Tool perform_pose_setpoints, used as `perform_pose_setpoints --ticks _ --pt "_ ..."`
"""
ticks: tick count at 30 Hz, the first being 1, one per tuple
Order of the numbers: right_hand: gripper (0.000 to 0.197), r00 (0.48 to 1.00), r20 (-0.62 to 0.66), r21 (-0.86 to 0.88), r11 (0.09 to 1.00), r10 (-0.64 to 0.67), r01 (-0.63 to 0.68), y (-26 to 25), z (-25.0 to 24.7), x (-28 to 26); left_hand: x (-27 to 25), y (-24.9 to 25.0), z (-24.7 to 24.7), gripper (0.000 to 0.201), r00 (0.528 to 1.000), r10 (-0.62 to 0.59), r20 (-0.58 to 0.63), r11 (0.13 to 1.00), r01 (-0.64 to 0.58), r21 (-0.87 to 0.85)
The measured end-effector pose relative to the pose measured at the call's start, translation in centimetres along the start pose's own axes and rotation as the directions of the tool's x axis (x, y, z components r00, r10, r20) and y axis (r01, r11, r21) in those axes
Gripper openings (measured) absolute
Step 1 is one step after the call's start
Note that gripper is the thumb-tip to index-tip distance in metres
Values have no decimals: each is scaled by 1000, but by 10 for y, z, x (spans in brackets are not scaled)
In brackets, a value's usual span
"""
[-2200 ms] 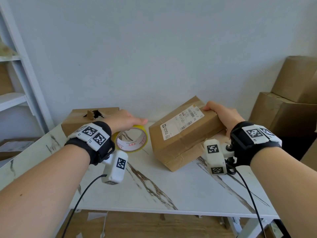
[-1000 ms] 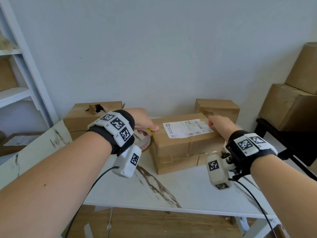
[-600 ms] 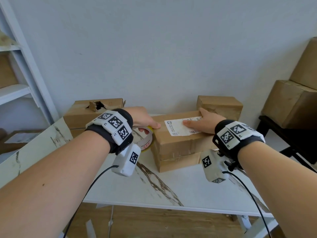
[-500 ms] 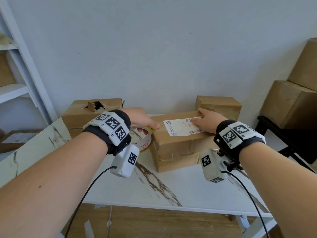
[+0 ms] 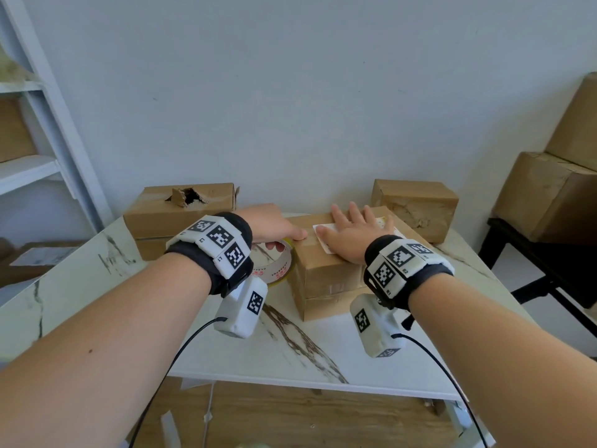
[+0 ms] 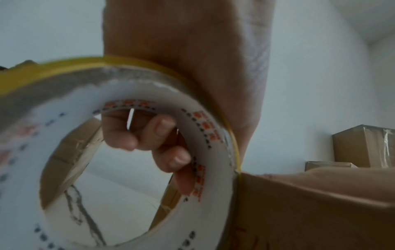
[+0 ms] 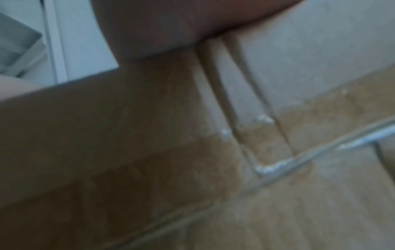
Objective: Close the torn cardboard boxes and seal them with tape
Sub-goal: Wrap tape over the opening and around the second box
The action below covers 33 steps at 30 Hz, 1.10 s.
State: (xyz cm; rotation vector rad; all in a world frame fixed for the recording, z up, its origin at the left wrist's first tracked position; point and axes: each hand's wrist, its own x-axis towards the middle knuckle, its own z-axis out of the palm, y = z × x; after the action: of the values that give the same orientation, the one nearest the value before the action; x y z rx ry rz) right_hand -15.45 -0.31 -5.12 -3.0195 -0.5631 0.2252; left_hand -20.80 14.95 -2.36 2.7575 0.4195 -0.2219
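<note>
A brown cardboard box point(image 5: 326, 276) with a white shipping label point(image 5: 323, 244) lies flat in the middle of the marble table point(image 5: 323, 350). My right hand point(image 5: 352, 234) presses flat on its top, fingers spread over the label. My left hand point(image 5: 274, 227) grips a roll of yellow-edged tape point(image 5: 274, 266) held upright against the box's left end; its fingers point(image 6: 162, 135) curl through the roll's core point(image 6: 107, 169), thumb on top. The roll's rim touches the box corner point(image 6: 241, 175). The right wrist view shows only blurred box side point(image 7: 192, 152) with old tape seams.
A box with a torn hole in its top point(image 5: 181, 208) sits behind my left hand. A smaller crumpled box point(image 5: 413, 205) stands at the back right. Larger boxes point(image 5: 549, 189) are stacked on a dark stand at the right. White shelving point(image 5: 38, 156) is at the left.
The labelled box has been laid flat from a tilt. My right hand slid from its right end onto the top, now farther left over the label. The left hand keeps the tape roll at the box's left end.
</note>
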Motion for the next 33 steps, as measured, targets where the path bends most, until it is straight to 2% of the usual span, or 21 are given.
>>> perform_pose_setpoints --ticks 4,9,13,16,18,20,22,24,26,30,33 --pt "58 1000 -21 18 1000 -9 9 14 -2 0 -2 -9 -3 52 1000 -1 22 1000 2 -28" --pt "54 996 -32 69 994 88 -86 46 -9 3 -4 -22 0 56 1000 21 -17 989 -23 -148" --pt "42 990 -76 106 989 115 -107 46 -16 5 -6 -26 -1 57 998 34 -45 984 -41 -172" --pt "36 989 -86 69 991 121 -115 40 -23 -1 -7 -30 -4 53 997 38 -62 982 -48 -183" --pt "43 992 -107 24 998 63 -60 33 -27 -7 -7 -34 -8 51 997 39 -63 983 -50 -176" --pt "52 994 -87 32 997 -72 75 20 -33 -18 -6 -40 -13 49 998 36 -49 985 -44 -165" --pt "59 977 33 139 969 -212 206 2 -40 -32 -7 -45 -17 49 999 39 -37 987 -44 -153" --pt "61 940 157 214 939 -304 268 -16 -46 -41 -9 -49 -19 50 998 40 -39 986 -46 -160" --pt "67 914 216 216 929 -344 299 -29 -50 -42 -10 -54 -20 47 999 23 -48 976 -33 -215" --pt "97 888 283 182 929 -362 321 -44 -49 -37 -14 -66 -20 36 996 -6 -86 962 -17 -271" --pt "107 861 313 144 916 -400 374 -62 -43 -30 -14 -72 -20 32 996 6 -94 953 -34 -302"
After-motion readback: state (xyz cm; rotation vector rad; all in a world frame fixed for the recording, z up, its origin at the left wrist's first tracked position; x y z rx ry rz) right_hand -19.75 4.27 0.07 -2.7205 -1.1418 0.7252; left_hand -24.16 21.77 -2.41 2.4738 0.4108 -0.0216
